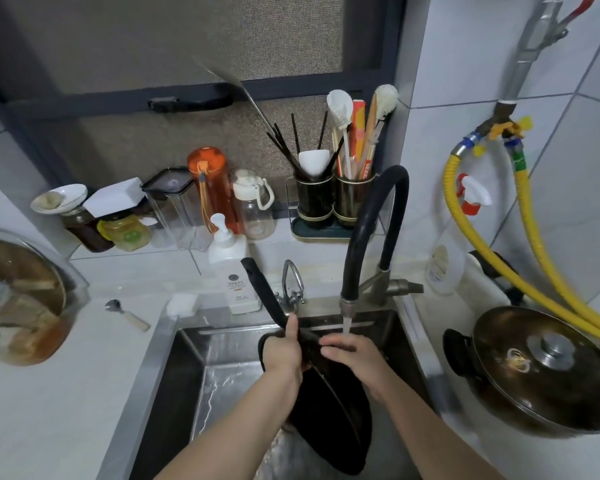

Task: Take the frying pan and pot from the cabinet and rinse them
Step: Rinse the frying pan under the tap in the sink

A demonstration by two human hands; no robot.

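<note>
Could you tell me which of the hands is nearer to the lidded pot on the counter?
Right. The right hand is over the sink under the running water, on the side toward the lidded pot; the left hand grips the frying pan farther away.

A lived-in home kitchen. Steel sink set into a white counter, black hose tap running water. White wall tiles, screened window at the far side. Utensil holder with chopsticks and brushes, jars and bottles on the ledge, soap dispenser. Lidded pot on the right, yellow gas hoses behind.
</note>
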